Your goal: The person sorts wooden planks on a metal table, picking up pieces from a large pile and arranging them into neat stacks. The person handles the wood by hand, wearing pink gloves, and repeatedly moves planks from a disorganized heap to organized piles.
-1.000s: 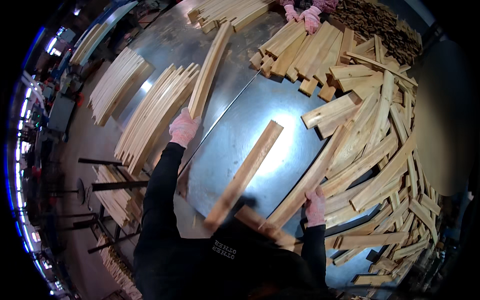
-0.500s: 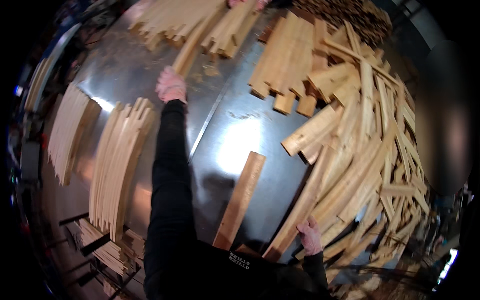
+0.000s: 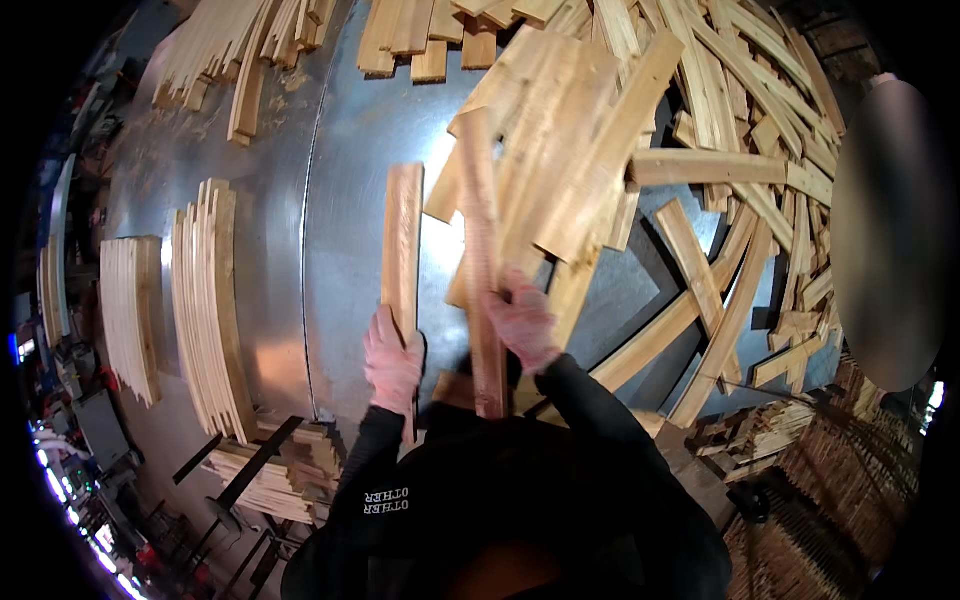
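A plank at each hand

A long reddish-brown wooden plank [image 3: 481, 225] is over the grey metal table [image 3: 345, 200], clamped in the fingers of my pink-gloved right hand [image 3: 523, 320]. Just left, my pink-gloved left hand [image 3: 393, 362] touches a tan wooden plank [image 3: 403, 235]; from here I can't tell if those fingers grip.

Single view: left fisheye of the head-worn pair, looking steeply down over the wearer's dark top [image 3: 480, 510] at six; twelve points away from the body. Left sleeve [image 3: 368, 450] enters at seven, right sleeve [image 3: 605, 425] between four and five. Hands close, about mid-frame. Metal tabletop [image 3: 350, 240] spreads beneath; workshop lights [image 3: 108, 545] small, far off toward eight. Table seam [image 3: 308, 170] bows; black rim rounds the corners.
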A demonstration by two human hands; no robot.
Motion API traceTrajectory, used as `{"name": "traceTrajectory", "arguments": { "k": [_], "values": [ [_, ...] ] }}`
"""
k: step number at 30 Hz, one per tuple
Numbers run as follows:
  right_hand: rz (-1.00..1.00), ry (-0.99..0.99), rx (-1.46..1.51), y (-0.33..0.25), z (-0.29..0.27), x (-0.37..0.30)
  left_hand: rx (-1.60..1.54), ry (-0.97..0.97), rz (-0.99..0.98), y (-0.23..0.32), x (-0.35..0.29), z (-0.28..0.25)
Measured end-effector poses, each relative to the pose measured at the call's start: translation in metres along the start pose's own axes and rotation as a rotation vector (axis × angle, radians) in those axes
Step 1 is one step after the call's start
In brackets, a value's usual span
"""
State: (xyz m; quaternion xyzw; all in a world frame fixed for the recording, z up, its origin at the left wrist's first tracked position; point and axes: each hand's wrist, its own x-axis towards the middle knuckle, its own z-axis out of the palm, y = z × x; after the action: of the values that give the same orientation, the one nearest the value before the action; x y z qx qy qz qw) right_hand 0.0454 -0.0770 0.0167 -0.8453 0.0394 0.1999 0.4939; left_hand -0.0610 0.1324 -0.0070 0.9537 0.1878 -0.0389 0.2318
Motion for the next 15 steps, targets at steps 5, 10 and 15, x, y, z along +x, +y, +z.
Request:
{"name": "traceTrajectory", "arguments": {
  "k": [5, 10, 15],
  "values": [
    [-0.588, -0.186, -0.330, -0.020, 0.072, -0.046, -0.906, -0.111, -0.418, -0.017, -0.009, 0.006],
    [-0.453, 0.568, -0.414, -0.064, 0.027, 0.048, -1.223, -0.054, -0.565, -0.033, -0.014, 0.024],
    [-0.190, 0.252, -0.774, -0.080, 0.028, 0.109, -0.744, -0.228, -0.441, -0.013, -0.007, -0.027]
  ]
}}
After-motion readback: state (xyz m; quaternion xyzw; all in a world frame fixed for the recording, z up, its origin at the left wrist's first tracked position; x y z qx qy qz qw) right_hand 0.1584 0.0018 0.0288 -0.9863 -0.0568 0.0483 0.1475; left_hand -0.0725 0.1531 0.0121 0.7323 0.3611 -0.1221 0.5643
